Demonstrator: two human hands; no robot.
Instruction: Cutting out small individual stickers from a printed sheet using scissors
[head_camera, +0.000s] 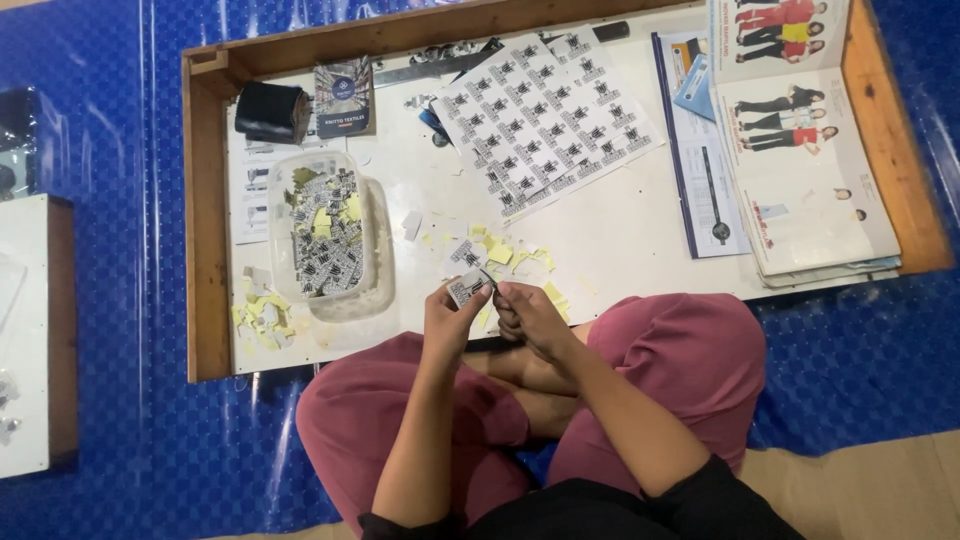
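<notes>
Dark red trousers (690, 350) cover the crossed legs nearest the camera, and both bare forearms reach out over them to the near edge of a low wooden tray (205, 250). The left hand (450, 320) is curled nearly closed, thumb and fingertips pinching a small printed sticker (465, 289) held upright just above the tray's near edge. The right hand (530, 315) is also curled close, its fingertips meeting the same sticker at its right edge; whether it grips the sticker or only a peeling corner cannot be told.

Just beyond the hands, yellow and white paper scraps (500, 255) lie scattered on the tray's white floor. To the left of the hands stands a clear plastic tub (375, 250), filled with cut stickers and a few yellow bits. More yellow scraps (262, 312) are heaped at the tub's near left corner.

Farther off, in the middle of the tray, a big sheet of uncut stickers (545, 120) lies tilted. Far left sit a black tape roll (270, 110) and a small printed booklet (343, 97) beside it. At the right, a blue-edged leaflet (700, 180) lies next to a stack of catalogues (810, 170) showing clothed figures, the stack overhanging the tray's near rim. Shiny blue plastic sheeting (120, 350) covers the floor all around.
</notes>
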